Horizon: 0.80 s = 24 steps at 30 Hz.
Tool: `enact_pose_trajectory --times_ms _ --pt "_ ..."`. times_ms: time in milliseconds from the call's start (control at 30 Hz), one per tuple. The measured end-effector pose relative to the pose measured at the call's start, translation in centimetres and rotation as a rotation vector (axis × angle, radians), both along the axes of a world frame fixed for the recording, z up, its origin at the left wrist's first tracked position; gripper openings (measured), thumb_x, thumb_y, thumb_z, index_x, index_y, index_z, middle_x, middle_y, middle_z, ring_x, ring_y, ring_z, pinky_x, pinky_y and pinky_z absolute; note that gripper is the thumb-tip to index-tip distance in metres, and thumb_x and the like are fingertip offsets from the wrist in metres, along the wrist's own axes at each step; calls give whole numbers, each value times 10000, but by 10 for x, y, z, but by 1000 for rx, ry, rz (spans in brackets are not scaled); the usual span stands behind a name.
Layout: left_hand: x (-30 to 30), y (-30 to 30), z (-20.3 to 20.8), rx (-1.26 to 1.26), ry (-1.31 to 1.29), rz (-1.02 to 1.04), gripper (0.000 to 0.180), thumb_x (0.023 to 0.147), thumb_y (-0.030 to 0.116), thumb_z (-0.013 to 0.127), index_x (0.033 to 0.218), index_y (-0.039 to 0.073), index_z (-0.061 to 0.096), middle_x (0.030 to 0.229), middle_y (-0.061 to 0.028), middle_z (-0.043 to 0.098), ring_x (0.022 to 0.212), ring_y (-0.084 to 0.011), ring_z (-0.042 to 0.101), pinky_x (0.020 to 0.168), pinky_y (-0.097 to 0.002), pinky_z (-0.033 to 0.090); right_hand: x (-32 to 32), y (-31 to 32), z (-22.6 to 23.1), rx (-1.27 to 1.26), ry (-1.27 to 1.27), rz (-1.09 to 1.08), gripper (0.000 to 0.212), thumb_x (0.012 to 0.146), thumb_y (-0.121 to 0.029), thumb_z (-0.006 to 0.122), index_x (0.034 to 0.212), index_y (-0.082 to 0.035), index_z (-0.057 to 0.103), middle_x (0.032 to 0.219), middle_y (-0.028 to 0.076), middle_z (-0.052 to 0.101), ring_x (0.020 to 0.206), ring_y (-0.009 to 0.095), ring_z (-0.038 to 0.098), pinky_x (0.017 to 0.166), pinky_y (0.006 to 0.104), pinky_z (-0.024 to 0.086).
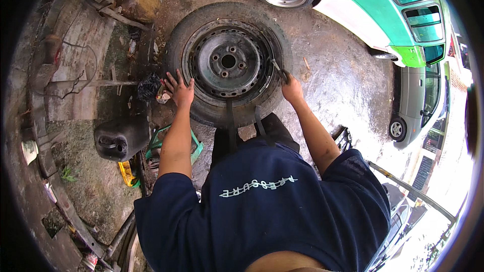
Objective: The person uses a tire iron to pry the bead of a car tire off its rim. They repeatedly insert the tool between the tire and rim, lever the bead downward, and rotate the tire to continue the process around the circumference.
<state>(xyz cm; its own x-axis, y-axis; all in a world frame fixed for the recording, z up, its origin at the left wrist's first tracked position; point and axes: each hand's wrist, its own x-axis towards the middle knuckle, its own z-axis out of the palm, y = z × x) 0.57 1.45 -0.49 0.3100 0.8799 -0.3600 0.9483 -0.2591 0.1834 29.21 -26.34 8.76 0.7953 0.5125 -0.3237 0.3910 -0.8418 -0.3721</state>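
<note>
A black tyre (177, 45) on a dark steel wheel rim (228, 45) lies flat in front of me. My left hand (179, 89) rests on the tyre's left side, fingers spread. At the right edge, my right hand (292, 88) is closed around a short, brush-like tool (278, 68), its pale end at the gap between tyre and rim. Two dark flat bars, a left one (231, 121) and a right one (259, 119), stick out over the tyre's near side toward my legs. Their far ends are hard to make out.
A black plastic container (121, 137) stands at the left, beside a green crate (196, 152) and a yellow object (127, 174). A black plastic bag (148, 87) lies near my left hand. A green and white vehicle (348, 0) and a grey car (416, 95) are parked beyond.
</note>
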Motion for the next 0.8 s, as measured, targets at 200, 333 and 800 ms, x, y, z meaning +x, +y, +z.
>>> enact_pose_trajectory --times_ms 200,333,800 --pt "7 -9 6 -153 -213 47 755 908 576 464 1515 239 169 1581 -121 50 1446 -346 67 1115 -622 113 3 -4 9 134 -4 23 424 840 -202 550 1262 -168 564 1063 250 631 1023 432 583 882 500 468" --pt "6 -21 18 -314 -324 50 659 915 493 504 1471 197 310 1458 -164 376 1311 -364 387 1062 -535 304 0 0 17 120 25 18 399 854 -216 549 1249 -158 576 1064 243 633 1033 427 580 885 496 466" --pt "9 -55 41 -402 -494 103 570 927 411 528 1407 123 418 1344 -188 513 1208 -372 505 987 -462 418 -2 2 20 50 114 114 412 848 -199 531 1257 -177 576 1149 220 619 1103 389 572 923 464 468"
